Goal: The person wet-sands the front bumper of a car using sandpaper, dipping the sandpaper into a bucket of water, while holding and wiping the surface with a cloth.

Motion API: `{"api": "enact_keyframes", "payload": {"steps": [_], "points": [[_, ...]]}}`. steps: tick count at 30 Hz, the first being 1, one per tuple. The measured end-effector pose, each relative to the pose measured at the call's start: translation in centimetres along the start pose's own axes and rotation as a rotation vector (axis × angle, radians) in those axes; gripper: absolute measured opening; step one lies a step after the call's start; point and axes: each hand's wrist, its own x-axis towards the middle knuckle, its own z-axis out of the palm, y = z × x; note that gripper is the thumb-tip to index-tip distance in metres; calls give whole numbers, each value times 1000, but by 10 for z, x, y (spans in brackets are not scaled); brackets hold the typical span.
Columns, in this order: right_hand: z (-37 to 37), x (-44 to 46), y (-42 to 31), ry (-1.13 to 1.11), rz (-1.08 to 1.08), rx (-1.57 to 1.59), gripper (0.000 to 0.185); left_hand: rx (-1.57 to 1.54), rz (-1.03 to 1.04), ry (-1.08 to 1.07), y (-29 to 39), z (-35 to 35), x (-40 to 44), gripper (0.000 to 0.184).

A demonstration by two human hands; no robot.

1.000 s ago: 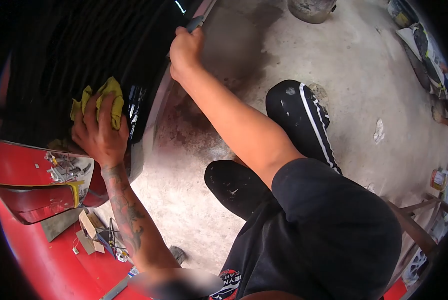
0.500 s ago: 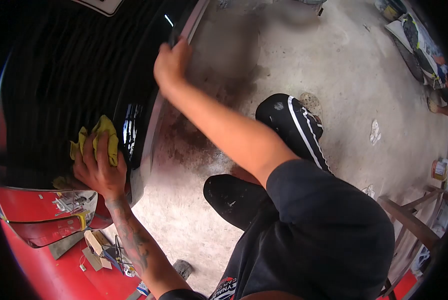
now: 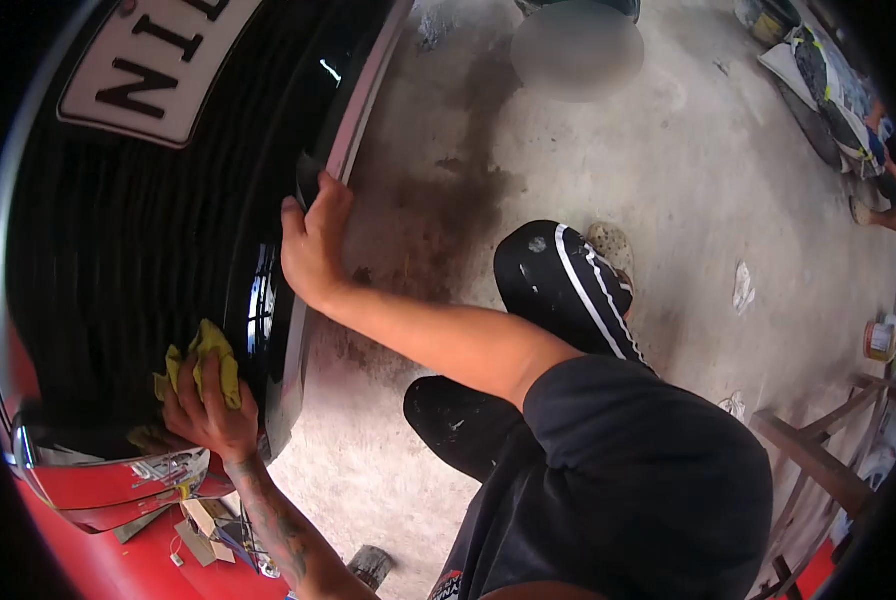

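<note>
My left hand (image 3: 213, 405) presses a crumpled yellow cloth (image 3: 218, 372) against the glossy black ribbed panel (image 3: 118, 270) of a vehicle. Higher up and to the right, my right hand (image 3: 316, 235) grips a small dark flat piece (image 3: 309, 180) at the panel's edge, beside a pale pinkish strip (image 3: 353, 125). My fingers partly cover the dark piece, so its full shape is hidden. A white plate with black letters (image 3: 153, 75) is on the panel at the upper left.
Red bodywork with a glossy lamp (image 3: 118, 490) lies at lower left, near an open cardboard box (image 3: 203, 525). A brown metal frame (image 3: 818, 460) stands at right. Another person's foot (image 3: 878, 215) shows at the far right, near bags (image 3: 833, 95).
My right hand has come down and left along the panel edge with the dark piece. My view has shifted, so the lettered plate shows more and the cloth appears lower.
</note>
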Motion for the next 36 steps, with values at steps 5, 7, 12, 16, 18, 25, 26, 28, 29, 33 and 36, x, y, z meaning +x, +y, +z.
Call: {"api": "enact_keyframes", "payload": {"steps": [5,7,12,16,18,25,26,28,29,33,36], "points": [[-12,-10,-9,-52,9,58,52,36,9,-33,3,-4,3,39],[-18,-14,-22,-105,10,75,60,81,17,-37,1,-1,2,40],[5,45,5,34,39,-33,60,113,-15,-85,14,-5,4,43],[3,159,15,-16,132,46,56,39,35,-96,41,7,36,44],[-3,178,11,-9,183,28,55,-30,96,-115,65,19,61,45],[4,297,37,40,123,127,55,-190,193,-185,139,63,185,45],[6,316,39,34,137,102,55,-206,192,-189,143,67,196,45],[8,362,39,32,165,50,54,-242,200,-195,153,81,231,45],[9,382,40,33,207,87,54,-236,213,-191,158,90,244,44],[24,467,71,92,185,41,52,-237,147,-191,176,114,276,48],[25,520,76,91,196,-49,50,-236,156,-189,175,115,275,46]]}}
